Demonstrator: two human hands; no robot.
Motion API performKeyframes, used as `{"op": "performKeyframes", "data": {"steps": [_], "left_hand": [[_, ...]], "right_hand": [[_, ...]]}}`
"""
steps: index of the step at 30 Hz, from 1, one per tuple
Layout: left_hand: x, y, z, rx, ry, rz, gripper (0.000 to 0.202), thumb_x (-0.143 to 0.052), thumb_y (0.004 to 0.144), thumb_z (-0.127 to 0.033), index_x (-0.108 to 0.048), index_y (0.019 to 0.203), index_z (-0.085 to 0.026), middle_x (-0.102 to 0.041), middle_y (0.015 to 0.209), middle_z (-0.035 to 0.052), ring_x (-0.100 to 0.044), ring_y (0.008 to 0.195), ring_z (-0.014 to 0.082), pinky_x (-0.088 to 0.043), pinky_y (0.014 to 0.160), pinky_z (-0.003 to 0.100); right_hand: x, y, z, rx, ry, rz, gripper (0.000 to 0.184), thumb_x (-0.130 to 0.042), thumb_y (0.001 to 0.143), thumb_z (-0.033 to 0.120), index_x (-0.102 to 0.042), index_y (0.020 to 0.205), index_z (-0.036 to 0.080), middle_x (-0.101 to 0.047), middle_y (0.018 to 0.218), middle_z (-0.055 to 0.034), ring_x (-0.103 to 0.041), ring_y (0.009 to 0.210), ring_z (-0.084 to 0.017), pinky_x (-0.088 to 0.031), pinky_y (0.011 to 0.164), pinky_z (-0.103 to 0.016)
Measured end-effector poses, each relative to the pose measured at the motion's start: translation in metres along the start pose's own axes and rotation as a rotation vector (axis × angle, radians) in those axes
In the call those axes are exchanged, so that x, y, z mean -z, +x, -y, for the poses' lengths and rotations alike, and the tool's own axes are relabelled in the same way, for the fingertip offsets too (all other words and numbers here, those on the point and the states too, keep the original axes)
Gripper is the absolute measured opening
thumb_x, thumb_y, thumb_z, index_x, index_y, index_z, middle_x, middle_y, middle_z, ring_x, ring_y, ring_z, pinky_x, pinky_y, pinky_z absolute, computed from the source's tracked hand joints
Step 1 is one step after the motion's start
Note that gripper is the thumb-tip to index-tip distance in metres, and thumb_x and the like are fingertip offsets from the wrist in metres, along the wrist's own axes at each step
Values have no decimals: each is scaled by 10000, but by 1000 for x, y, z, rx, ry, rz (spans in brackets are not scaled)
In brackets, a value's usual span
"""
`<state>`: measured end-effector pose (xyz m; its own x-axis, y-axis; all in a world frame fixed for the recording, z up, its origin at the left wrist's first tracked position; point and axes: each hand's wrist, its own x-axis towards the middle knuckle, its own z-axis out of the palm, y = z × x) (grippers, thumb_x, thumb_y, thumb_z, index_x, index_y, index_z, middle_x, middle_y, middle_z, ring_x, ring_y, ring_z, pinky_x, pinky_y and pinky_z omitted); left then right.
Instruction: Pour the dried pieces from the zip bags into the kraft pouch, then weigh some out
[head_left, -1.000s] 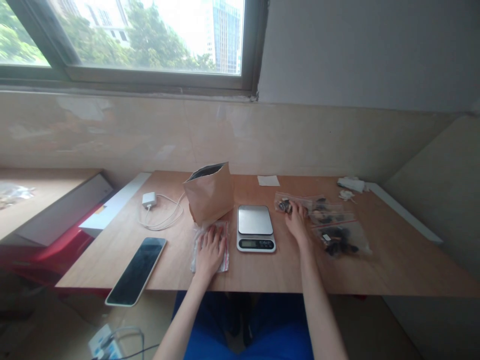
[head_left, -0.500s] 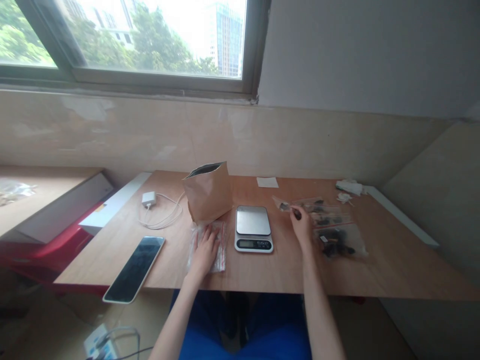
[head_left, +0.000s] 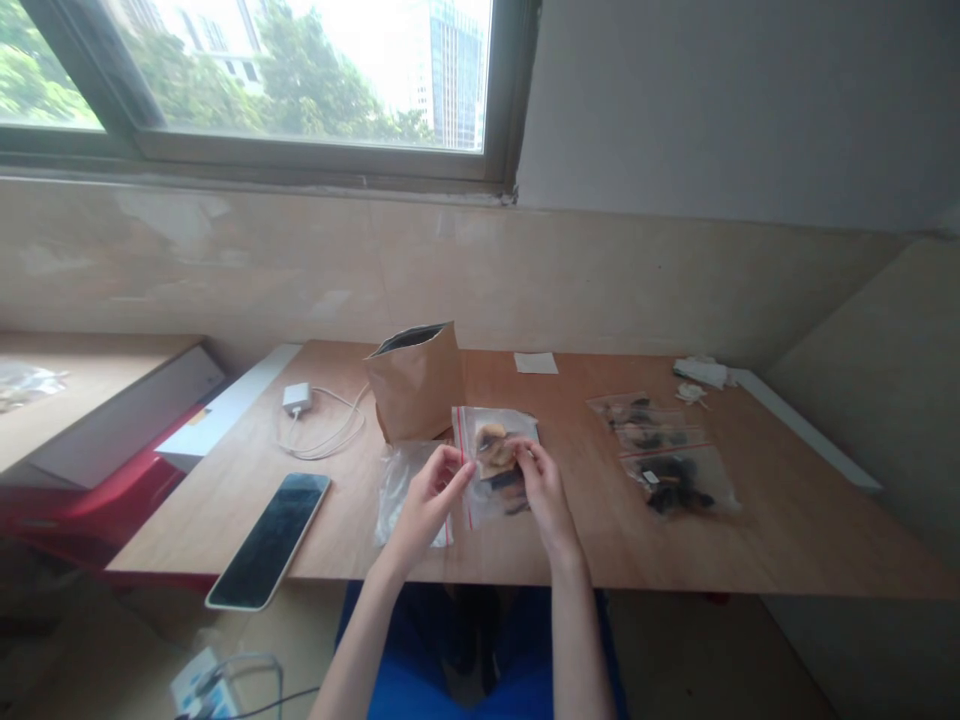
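A clear zip bag point(head_left: 469, 505) with tan and dark pieces inside is held up between my two hands, in front of the kitchen scale, which it almost wholly hides. My left hand point(head_left: 429, 495) pinches the bag's left side near the red zip line. Its right side is between the fingers of my right hand point(head_left: 547, 490). Below and left of my left hand lies a stack of clear plastic bags point(head_left: 397, 490). An open brown kraft pouch point(head_left: 416, 385) stands upright just behind that stack.
Several zip bags with dark contents point(head_left: 679, 480) lie on the right of the table. A phone point(head_left: 274, 535) overhangs the front left edge. A white charger point(head_left: 297, 397) with its cable, a white card point(head_left: 536, 363) and crumpled white tissue point(head_left: 703, 372) sit towards the back.
My right hand has come left from the bags on the right, bringing the filled zip bag in front of the scale. My left hand has lifted off the clear bags and grips it too.
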<state>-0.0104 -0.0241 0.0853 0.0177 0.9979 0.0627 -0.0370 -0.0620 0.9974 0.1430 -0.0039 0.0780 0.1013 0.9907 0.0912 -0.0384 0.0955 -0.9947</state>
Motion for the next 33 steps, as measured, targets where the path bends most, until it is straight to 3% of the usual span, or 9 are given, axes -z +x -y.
{"op": "performKeyframes", "data": {"steps": [4, 8, 10, 13, 15, 19, 27, 33], "left_hand": [[4, -3, 1, 34, -26, 71, 303, -574, 789, -446, -477, 677, -181, -404, 591, -52, -358, 518, 73, -293, 488, 192], [2, -7, -2, 49, -44, 89, 332, -515, 813, -489, -431, 695, -191, -349, 567, -69, -311, 481, 68, -264, 458, 196], [0, -6, -2, 33, -40, 47, 331, -513, 816, -480, -412, 683, -195, -338, 566, -71, -314, 480, 70, -266, 457, 198], [-2, -4, 0, 3, -7, -56, 324, -527, 809, -471, -421, 672, -197, -373, 590, -60, -367, 522, 85, -319, 501, 203], [-3, -3, 1, -16, 19, -138, 322, -515, 813, -475, -439, 665, -198, -412, 625, -44, -410, 578, 103, -364, 566, 211], [-7, -5, -1, -23, 32, -193, 336, -462, 832, -499, -456, 659, -210, -449, 656, -21, -451, 623, 132, -395, 627, 236], [-10, -3, 3, 25, 52, -76, 332, -469, 830, -489, -406, 639, -225, -381, 554, -41, -376, 508, 121, -339, 506, 240], [-9, -7, 5, -60, 158, -153, 319, -426, 863, -450, -430, 664, -201, -402, 606, -37, -398, 577, 112, -339, 559, 219]], "right_hand": [[-6, -2, -9, -58, -62, 14, 326, -472, 833, 503, -539, 954, 208, -643, 798, -31, -613, 718, -182, -480, 616, -284], [-12, -7, -6, 116, -277, -113, 244, -527, 817, 416, -467, 928, 208, -568, 785, -6, -563, 715, -152, -457, 685, -281], [-16, -12, 3, 141, -328, 12, 197, -488, 846, 404, -448, 813, 213, -514, 712, 25, -516, 648, -128, -429, 647, -254], [-23, -20, 15, 103, -321, 336, 286, -411, 889, 421, -428, 697, 210, -457, 622, 47, -453, 576, -109, -369, 563, -226], [-28, -24, 19, 90, -327, 422, 310, -411, 887, 432, -428, 676, 206, -448, 606, 51, -432, 563, -104, -343, 548, -223], [-34, -24, 17, 78, -352, 423, 306, -420, 880, 430, -405, 669, 208, -439, 591, 59, -418, 542, -102, -320, 538, -223], [-33, -20, 15, 88, -375, 400, 290, -333, 911, 349, -418, 673, 207, -487, 597, 42, -475, 561, -117, -318, 537, -224], [-39, -19, 8, 129, -367, 332, 274, -373, 869, 310, -357, 616, 208, -387, 538, 64, -379, 501, -94, -264, 496, -216]]}}
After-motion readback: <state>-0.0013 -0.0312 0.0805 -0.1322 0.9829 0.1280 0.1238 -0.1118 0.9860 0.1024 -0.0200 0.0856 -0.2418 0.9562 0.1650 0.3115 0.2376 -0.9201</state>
